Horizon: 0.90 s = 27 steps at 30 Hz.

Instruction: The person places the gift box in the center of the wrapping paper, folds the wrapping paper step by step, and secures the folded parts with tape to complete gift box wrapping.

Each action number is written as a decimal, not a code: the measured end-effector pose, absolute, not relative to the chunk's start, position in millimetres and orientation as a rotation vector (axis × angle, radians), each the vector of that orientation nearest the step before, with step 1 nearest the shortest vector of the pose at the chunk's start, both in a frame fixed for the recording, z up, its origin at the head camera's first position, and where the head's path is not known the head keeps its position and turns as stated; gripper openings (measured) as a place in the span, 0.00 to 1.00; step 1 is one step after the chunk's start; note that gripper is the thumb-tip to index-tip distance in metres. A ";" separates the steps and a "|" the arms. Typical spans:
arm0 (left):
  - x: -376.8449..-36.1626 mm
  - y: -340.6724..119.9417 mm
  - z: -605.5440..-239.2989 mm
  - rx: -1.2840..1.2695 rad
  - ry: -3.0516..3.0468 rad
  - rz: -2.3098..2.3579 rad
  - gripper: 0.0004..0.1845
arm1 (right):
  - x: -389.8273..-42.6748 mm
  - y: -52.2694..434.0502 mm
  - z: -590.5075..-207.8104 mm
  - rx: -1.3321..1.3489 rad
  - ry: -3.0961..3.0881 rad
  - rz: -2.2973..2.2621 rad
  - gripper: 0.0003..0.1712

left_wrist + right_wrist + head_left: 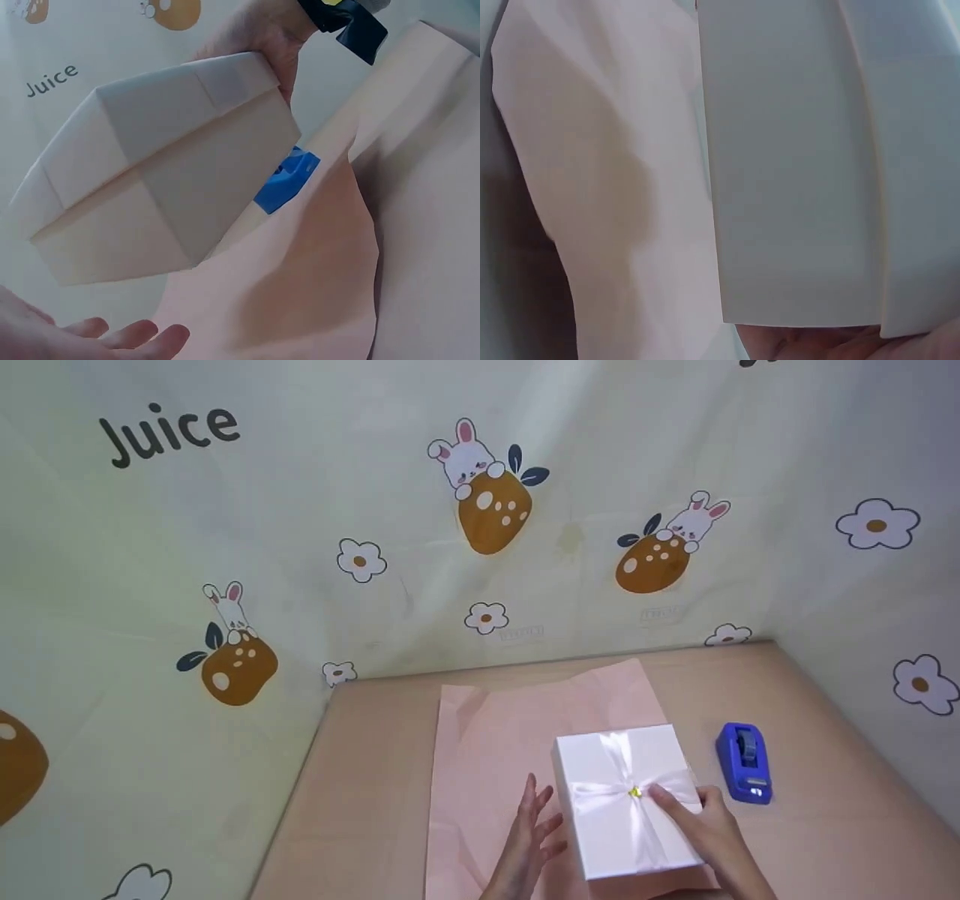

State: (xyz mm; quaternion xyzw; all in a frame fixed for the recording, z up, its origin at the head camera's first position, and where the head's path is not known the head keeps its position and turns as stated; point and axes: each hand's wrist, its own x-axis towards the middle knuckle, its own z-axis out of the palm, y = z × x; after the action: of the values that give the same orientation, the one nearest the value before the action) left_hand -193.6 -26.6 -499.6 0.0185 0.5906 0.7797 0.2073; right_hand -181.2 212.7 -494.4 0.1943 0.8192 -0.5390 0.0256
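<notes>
White gift box (626, 802), 1 only, w/ white ribbon (622, 795) crossed over the lid & a small gold bit at the knot; it sits on 1 sheet of pale pink paper (495, 735) spread over the tan table (375, 780), near the front-middle. Left wrist view shows the box tipped, one edge lifted off the paper. Right hand (709, 829) grips the box's right side, fingers curled over the lid near the knot, palm under the near edge in right wrist view. Left hand (529, 840) is just beside the box's left wall, fingers straight & spread, holding nothing; can't tell if fingertips touch it. 1 blue tape dispenser (744, 763) stands on the table right of the box, near but apart, off the paper. Behind: wall covering w/ rabbits, flowers & the word "Juice". Nothing lies between hands & box; the box itself hides most of the paper's near-right part
</notes>
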 end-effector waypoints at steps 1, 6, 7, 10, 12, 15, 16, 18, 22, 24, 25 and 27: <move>-192.2 -24.7 -499.5 0.045 1.647 2.178 0.42 | -181.5 210.4 -494.7 0.595 2.532 -1.661 0.42; -185.5 -14.2 -502.6 0.047 1.795 2.194 0.46 | -181.5 199.0 -496.6 0.581 2.499 -1.701 0.42; -183.7 -12.0 -504.1 0.056 1.830 2.206 0.46 | -181.5 197.1 -496.9 0.578 2.496 -1.713 0.42; -178.7 -6.0 -508.0 0.057 1.940 2.227 0.49 | -181.7 192.3 -498.4 0.585 2.506 -1.726 0.40; -176.4 -2.5 -509.6 0.052 2.010 2.232 0.51 | -182.4 190.2 -499.4 0.575 2.522 -1.724 0.40; -174.2 0.2 -510.6 0.036 2.048 2.243 0.55 | -183.1 188.1 -500.9 0.570 2.526 -1.720 0.39; -174.1 0.7 -510.9 0.038 2.054 2.246 0.55 | -183.0 187.7 -501.3 0.565 2.522 -1.725 0.40; -173.3 0.4 -511.0 0.031 2.055 2.248 0.56 | -182.9 186.7 -502.5 0.567 2.495 -1.749 0.40; -173.6 0.0 -511.9 0.013 2.081 2.240 0.56 | -182.6 184.9 -504.3 0.562 2.443 -1.793 0.40; -173.8 -0.6 -512.3 -0.006 2.087 2.242 0.56 | -183.0 184.0 -504.5 0.559 2.421 -1.809 0.41; -174.3 -0.9 -512.4 -0.010 2.086 2.246 0.56 | -183.2 183.7 -504.4 0.557 2.412 -1.815 0.41; -175.3 -1.7 -512.5 -0.023 2.080 2.250 0.56 | -183.6 183.3 -504.0 0.538 2.407 -1.819 0.41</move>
State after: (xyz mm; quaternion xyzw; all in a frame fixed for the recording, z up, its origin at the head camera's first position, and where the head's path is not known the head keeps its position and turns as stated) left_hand -175.3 -1.7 -512.5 -0.0074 0.6782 0.7338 0.0388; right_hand -183.6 183.3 -504.0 0.1754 0.7848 -0.5932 0.0385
